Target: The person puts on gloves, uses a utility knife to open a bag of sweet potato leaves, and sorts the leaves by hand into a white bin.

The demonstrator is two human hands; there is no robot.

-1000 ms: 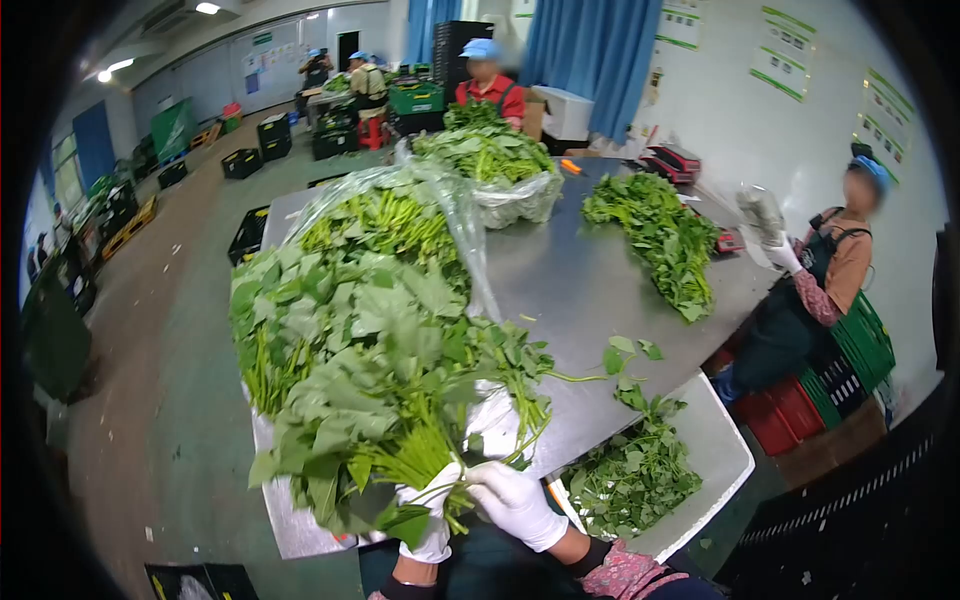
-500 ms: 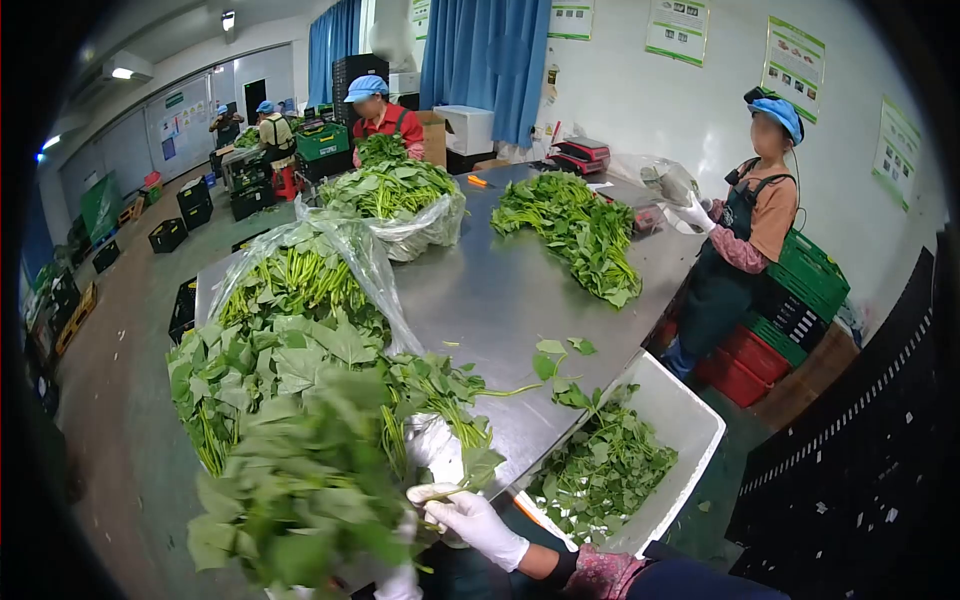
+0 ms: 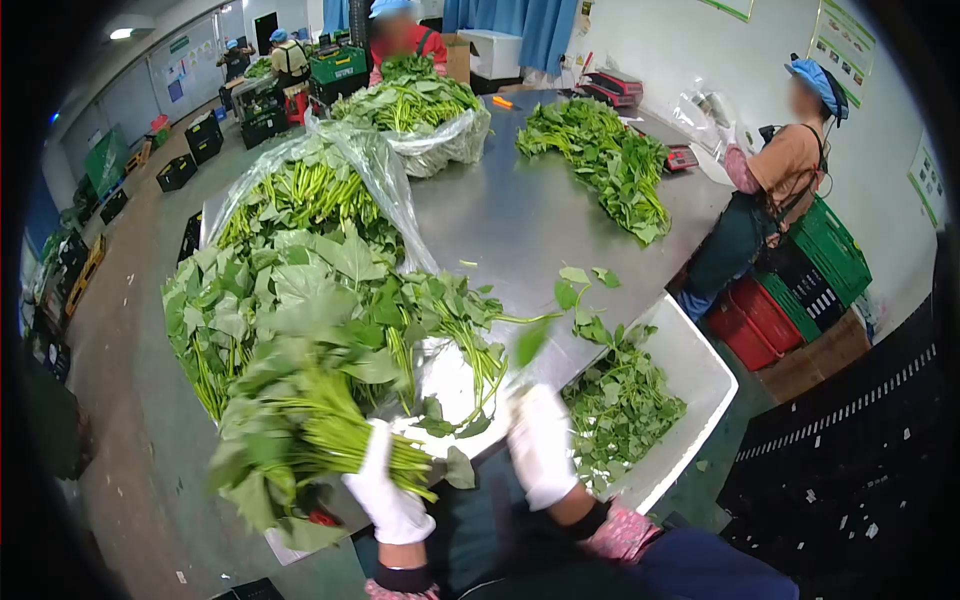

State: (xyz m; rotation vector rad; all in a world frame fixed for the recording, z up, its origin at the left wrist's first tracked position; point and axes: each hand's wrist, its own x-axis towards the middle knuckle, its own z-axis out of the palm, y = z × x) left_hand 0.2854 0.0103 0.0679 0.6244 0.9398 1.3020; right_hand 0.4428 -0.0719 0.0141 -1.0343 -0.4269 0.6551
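My left hand [image 3: 388, 492], in a white glove, is closed round the stems of a bunch of leafy greens [image 3: 300, 425]. The stem ends stick out to the right and the leaves spread left. My gloved right hand [image 3: 541, 447] is by the table edge, beside the white foam box [image 3: 715, 400]; its fingers are smeared by motion. Just above its fingertips is a blurred single leaf [image 3: 533, 342]. Loose leaves [image 3: 625, 410] lie inside the box. In front of my hands, a large heap of greens [image 3: 290, 270] covers the near left of the metal table [image 3: 470, 220].
Behind the heap, greens sit in a clear plastic bag [image 3: 465, 140]. Another pile of greens [image 3: 605, 160] lies on the table's far right. A person [image 3: 790, 170] stands at right near stacked crates [image 3: 820, 260]; another person [image 3: 405, 45] is across the table. Red scales [image 3: 612, 85] stand behind.
My right hand has moved from the bunch toward the foam box, and a leaf now shows above it. The bunch has turned, exposing its stems and my left hand. The view has shifted down.
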